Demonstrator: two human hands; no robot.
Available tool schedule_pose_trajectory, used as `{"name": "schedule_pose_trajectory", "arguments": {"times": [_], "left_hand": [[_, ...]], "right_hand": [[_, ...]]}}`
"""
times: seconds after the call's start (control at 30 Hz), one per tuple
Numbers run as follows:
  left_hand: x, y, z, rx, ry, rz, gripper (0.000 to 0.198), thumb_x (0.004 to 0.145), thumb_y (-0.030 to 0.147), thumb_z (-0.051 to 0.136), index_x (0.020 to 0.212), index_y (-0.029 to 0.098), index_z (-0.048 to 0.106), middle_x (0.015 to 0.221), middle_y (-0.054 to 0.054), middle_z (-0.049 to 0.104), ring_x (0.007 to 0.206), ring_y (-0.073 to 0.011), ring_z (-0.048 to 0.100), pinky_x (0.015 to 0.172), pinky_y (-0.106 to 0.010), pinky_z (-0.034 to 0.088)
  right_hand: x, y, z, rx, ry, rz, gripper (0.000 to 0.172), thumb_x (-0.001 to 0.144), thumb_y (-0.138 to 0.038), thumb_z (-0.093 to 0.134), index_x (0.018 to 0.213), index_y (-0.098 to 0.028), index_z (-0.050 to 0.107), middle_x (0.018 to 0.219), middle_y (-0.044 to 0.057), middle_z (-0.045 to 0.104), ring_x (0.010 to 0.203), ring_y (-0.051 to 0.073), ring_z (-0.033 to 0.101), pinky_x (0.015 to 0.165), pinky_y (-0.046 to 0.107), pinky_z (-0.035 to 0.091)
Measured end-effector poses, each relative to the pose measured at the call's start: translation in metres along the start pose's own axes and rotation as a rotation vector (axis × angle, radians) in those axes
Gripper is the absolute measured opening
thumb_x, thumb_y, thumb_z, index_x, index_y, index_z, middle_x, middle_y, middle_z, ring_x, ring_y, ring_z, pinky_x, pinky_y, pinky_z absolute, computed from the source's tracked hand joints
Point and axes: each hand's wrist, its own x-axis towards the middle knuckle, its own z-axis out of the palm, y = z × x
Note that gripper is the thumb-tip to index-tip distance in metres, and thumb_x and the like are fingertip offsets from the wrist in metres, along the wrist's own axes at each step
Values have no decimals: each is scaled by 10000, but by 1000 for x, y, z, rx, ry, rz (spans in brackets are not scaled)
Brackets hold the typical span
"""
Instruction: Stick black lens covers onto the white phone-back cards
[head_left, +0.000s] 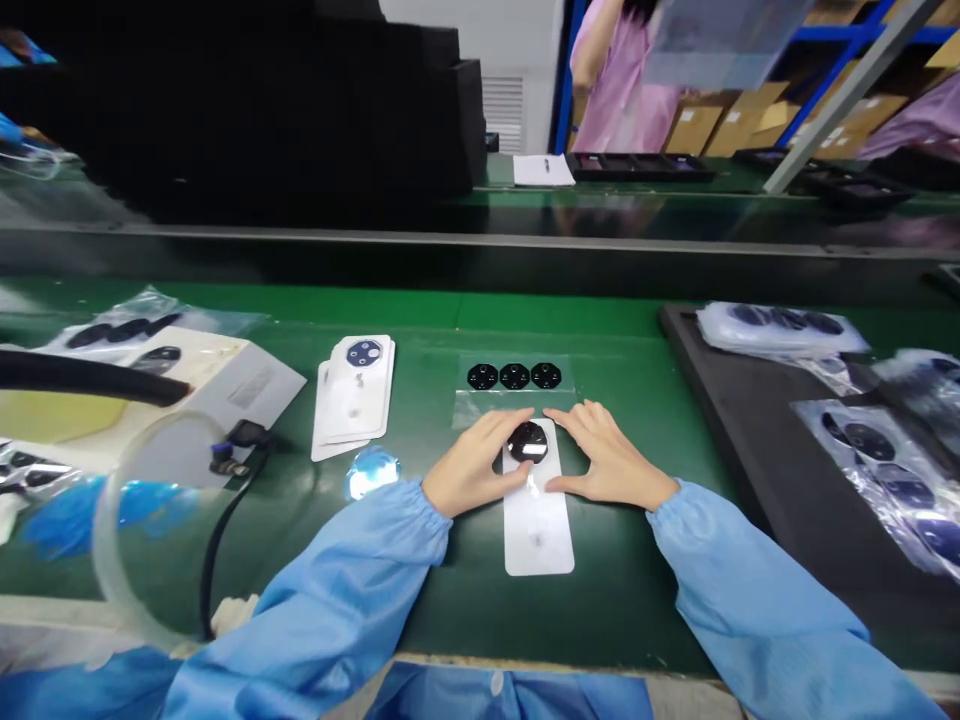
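My left hand (472,465) pinches a glossy black round part (528,442) between finger and thumb, at its left edge. The part lies on a long white card (538,530) on the green mat. My right hand (607,460) sits just to its right, fingers spread, holding nothing. Its fingertips are close to the part. Above my hands, a clear sheet (514,376) carries a row of 3 similar black parts. Left of it lies a stack of white cards (356,390), the top one bearing a dark round-windowed piece. A shiny blue-tinted film scrap (371,472) lies near my left wrist.
A ring magnifier (157,520) on a black arm stands at the left, over papers and bagged parts. A black tray (720,420) with plastic bags of dark parts lies to the right. Behind the bench, a person in a pink smock (622,85) stands by cardboard boxes.
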Motion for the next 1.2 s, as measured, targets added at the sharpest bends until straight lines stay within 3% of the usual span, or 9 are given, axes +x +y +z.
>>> {"name": "schedule_pose_trajectory", "arguments": {"times": [0.23, 0.67, 1.2], "left_hand": [[-2, -7, 1, -13, -90, 41, 531, 886, 213, 581, 1382, 192, 392, 1294, -101, 584, 1181, -221, 532, 1014, -400, 459], [2, -9, -3, -44, -189, -22, 514, 898, 205, 582, 1383, 199, 410, 1268, -97, 588, 1196, -212, 515, 1014, -394, 462], [1, -7, -2, 6, -213, -16, 542, 904, 198, 588, 1409, 165, 396, 1269, -101, 589, 1214, -194, 489, 1023, -352, 466]], "right_hand": [[1, -1, -1, 42, 1, -4, 874, 738, -645, 672, 1436, -238, 341, 1096, 81, 486, 1082, 297, 433, 1126, 578, 232], [2, -3, -2, -11, 39, -54, 849, 759, -656, 641, 1420, -197, 370, 1058, 85, 494, 1035, 289, 451, 1113, 547, 280], [2, -4, -2, -30, 51, -64, 832, 774, -647, 633, 1412, -175, 383, 1065, 96, 489, 1027, 298, 453, 1112, 558, 281]]}}
